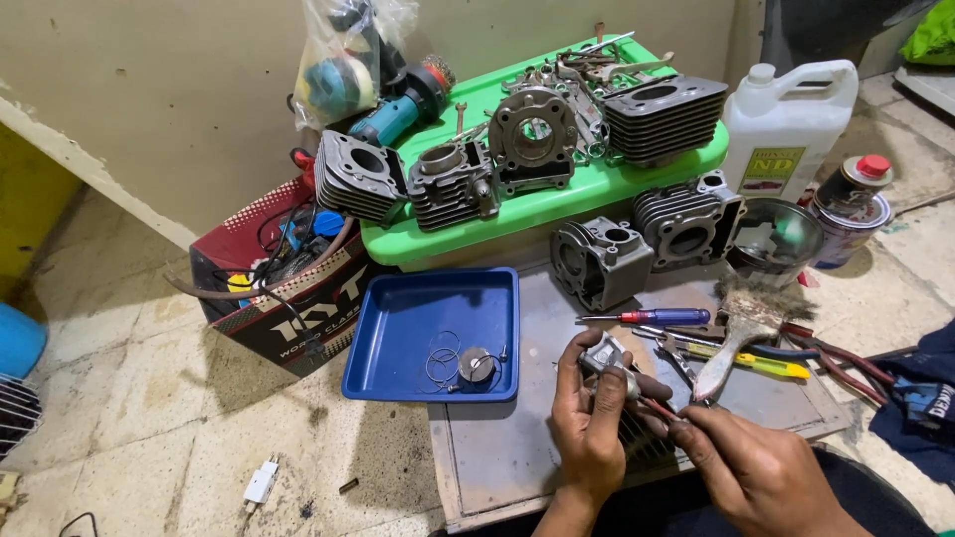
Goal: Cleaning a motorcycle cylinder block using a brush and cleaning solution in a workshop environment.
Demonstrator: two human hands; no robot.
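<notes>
Right hand (761, 467), nearest the camera at five o'clock, has its grip clamped on a red-handled tool (659, 408). Left hand (589, 423) at six o'clock is closed around a small metal piston (607, 355), held above the grey worktop (497, 447). Blue tray (398, 328) lies just beside at nine o'clock.

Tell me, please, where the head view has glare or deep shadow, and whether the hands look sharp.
In the head view, glare shines on the blue tray rim and the round metal bowl; deep shadow sits under the green lid and below the metal board; the left hand and right hand look fairly sharp, the small metal part slightly soft.
</notes>
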